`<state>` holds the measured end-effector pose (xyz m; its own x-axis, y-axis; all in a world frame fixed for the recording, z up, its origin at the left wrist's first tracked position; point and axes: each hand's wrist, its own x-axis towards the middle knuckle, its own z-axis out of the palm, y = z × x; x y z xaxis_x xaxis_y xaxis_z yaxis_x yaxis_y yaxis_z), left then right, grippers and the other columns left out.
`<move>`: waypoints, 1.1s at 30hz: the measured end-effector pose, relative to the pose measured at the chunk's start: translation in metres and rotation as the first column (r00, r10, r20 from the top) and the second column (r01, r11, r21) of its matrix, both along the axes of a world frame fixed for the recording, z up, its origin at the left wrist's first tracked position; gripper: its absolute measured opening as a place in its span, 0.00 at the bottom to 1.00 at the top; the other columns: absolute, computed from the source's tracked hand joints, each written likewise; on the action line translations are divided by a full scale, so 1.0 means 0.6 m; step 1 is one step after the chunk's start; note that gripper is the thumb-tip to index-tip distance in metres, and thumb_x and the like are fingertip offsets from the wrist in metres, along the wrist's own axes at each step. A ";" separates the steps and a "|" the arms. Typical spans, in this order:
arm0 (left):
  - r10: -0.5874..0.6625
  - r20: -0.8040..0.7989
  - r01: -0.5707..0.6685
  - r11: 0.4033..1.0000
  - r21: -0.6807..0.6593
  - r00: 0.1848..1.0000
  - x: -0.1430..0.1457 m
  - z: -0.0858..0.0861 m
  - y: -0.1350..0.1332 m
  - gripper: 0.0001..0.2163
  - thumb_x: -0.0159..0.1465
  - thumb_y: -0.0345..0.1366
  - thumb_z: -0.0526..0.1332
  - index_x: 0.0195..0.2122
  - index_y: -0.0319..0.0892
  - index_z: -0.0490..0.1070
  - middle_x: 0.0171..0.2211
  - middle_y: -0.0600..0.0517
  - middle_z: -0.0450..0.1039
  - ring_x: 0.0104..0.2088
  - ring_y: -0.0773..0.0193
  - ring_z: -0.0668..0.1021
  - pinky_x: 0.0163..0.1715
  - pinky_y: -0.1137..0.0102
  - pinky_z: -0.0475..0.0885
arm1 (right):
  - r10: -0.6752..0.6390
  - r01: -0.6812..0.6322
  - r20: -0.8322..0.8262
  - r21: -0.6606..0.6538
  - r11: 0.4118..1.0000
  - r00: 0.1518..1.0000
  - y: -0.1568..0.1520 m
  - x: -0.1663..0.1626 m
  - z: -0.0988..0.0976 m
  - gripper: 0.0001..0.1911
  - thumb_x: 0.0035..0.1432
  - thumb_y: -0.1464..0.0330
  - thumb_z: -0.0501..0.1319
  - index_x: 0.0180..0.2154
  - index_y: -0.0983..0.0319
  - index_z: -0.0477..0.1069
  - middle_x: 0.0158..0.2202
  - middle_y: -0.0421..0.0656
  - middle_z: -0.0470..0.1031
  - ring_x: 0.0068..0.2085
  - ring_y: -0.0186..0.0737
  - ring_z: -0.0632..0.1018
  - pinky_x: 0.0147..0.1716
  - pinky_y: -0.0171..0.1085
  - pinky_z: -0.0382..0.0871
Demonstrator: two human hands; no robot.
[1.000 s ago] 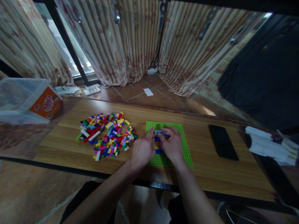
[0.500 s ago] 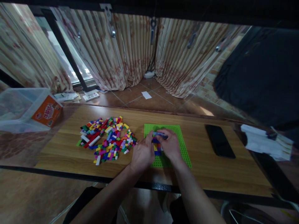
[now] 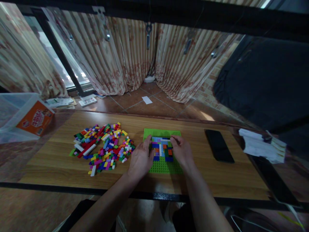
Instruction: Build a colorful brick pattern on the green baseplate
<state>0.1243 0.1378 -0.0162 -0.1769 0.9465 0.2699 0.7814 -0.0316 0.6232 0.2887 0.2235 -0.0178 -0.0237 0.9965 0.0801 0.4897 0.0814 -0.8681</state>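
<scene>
A green studded baseplate [image 3: 161, 167] lies on the table in front of me, with a patch of coloured toy bricks [image 3: 160, 149] built up on it: light blue and lilac along the far edge, white, blue, orange and dark green nearer. My left hand [image 3: 141, 159] rests along the left side of this build, index finger and thumb apart, touching its edge. At the far right corner of the build, my right hand [image 3: 182, 151] has its fingertips drawn together; whatever they may hold is hidden.
A heap of loose bricks [image 3: 106, 146] spreads left of the baseplate. To the right lies a black phone [image 3: 219, 145]. A clear plastic box [image 3: 14, 112] with an orange label stands at the far left. Papers [image 3: 256, 143] and a dark slab [image 3: 274, 180] are beyond the right edge.
My hands were close together over the build with a blue-lilac brick piece between them. They have moved apart to its two sides, and the bricks now show. The view has shifted slightly.
</scene>
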 end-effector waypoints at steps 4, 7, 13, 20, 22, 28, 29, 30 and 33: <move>-0.004 0.032 0.003 1.000 0.023 0.999 -0.013 0.003 0.007 0.26 0.62 0.29 0.60 0.61 0.42 0.57 0.44 0.47 0.79 0.46 0.55 0.79 0.48 0.59 0.74 | 0.007 -0.011 -0.077 -0.040 0.999 0.997 0.003 -0.004 -0.005 0.19 0.56 0.58 0.57 0.41 0.62 0.78 0.38 0.48 0.81 0.37 0.47 0.80 0.37 0.46 0.75; -0.020 0.077 0.017 0.999 0.033 0.997 -0.020 0.008 0.007 0.25 0.62 0.29 0.59 0.61 0.42 0.57 0.44 0.47 0.79 0.46 0.57 0.80 0.47 0.60 0.75 | -0.018 0.015 -0.067 -0.040 0.999 0.998 0.005 -0.003 0.000 0.18 0.55 0.59 0.57 0.41 0.62 0.78 0.37 0.48 0.81 0.38 0.48 0.80 0.36 0.46 0.75; 0.044 0.215 -0.060 0.996 0.069 0.976 -0.053 0.018 0.010 0.22 0.64 0.32 0.56 0.60 0.40 0.60 0.44 0.45 0.79 0.38 0.60 0.81 0.38 0.64 0.77 | -0.121 0.138 -0.252 0.053 0.989 0.960 0.000 -0.008 0.019 0.19 0.56 0.56 0.57 0.37 0.63 0.78 0.36 0.48 0.81 0.36 0.46 0.80 0.34 0.42 0.73; 0.238 0.555 -0.369 0.920 0.135 0.797 -0.117 0.041 0.020 0.20 0.61 0.38 0.60 0.54 0.36 0.67 0.38 0.45 0.80 0.40 0.59 0.81 0.41 0.65 0.75 | -0.033 0.096 -0.274 0.219 0.971 0.961 -0.031 -0.045 0.043 0.14 0.58 0.59 0.58 0.35 0.61 0.77 0.35 0.45 0.80 0.36 0.42 0.79 0.38 0.41 0.72; 0.254 0.664 -0.441 0.889 0.126 0.703 -0.133 0.050 0.018 0.21 0.60 0.39 0.62 0.53 0.36 0.68 0.37 0.46 0.79 0.39 0.60 0.81 0.40 0.67 0.75 | 0.047 0.013 -0.218 0.262 0.965 0.975 -0.047 -0.061 0.048 0.13 0.60 0.60 0.58 0.36 0.60 0.77 0.36 0.44 0.80 0.37 0.41 0.78 0.39 0.40 0.72; 0.293 0.760 -0.525 0.848 0.074 0.580 -0.164 0.071 0.003 0.23 0.56 0.40 0.65 0.50 0.35 0.71 0.34 0.47 0.79 0.33 0.62 0.80 0.33 0.70 0.73 | 0.394 -0.390 0.054 0.312 0.866 0.918 -0.100 -0.111 0.043 0.10 0.64 0.67 0.55 0.38 0.57 0.76 0.35 0.42 0.78 0.38 0.39 0.78 0.40 0.37 0.70; 0.295 0.770 -0.532 0.844 0.067 0.565 -0.167 0.073 0.001 0.22 0.56 0.40 0.65 0.50 0.35 0.71 0.34 0.47 0.79 0.33 0.63 0.80 0.33 0.70 0.73 | 0.431 -0.440 0.099 0.302 0.846 0.897 -0.106 -0.119 0.038 0.11 0.64 0.68 0.54 0.38 0.57 0.76 0.35 0.42 0.78 0.38 0.39 0.78 0.40 0.37 0.70; 0.300 0.778 -0.542 0.838 0.061 0.552 -0.171 0.075 -0.001 0.22 0.56 0.40 0.65 0.50 0.35 0.71 0.34 0.47 0.79 0.33 0.63 0.80 0.33 0.70 0.73 | 0.460 -0.480 0.141 0.289 0.828 0.877 -0.111 -0.127 0.033 0.11 0.64 0.69 0.54 0.38 0.57 0.75 0.35 0.42 0.78 0.38 0.39 0.78 0.40 0.37 0.70; 0.310 0.798 -0.576 0.815 0.056 0.517 -0.183 0.078 -0.005 0.21 0.56 0.39 0.65 0.49 0.35 0.72 0.34 0.47 0.79 0.33 0.63 0.80 0.33 0.70 0.73 | 0.490 -0.538 0.229 0.257 0.803 0.841 -0.121 -0.144 0.019 0.11 0.64 0.71 0.54 0.38 0.58 0.75 0.37 0.43 0.78 0.39 0.40 0.78 0.40 0.38 0.70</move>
<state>0.0146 0.1349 0.0305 -0.8077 0.5850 0.0740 0.0273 -0.0882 0.9957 0.2022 0.1511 -0.0066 -0.5607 0.7612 0.3259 0.4181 0.6000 -0.6820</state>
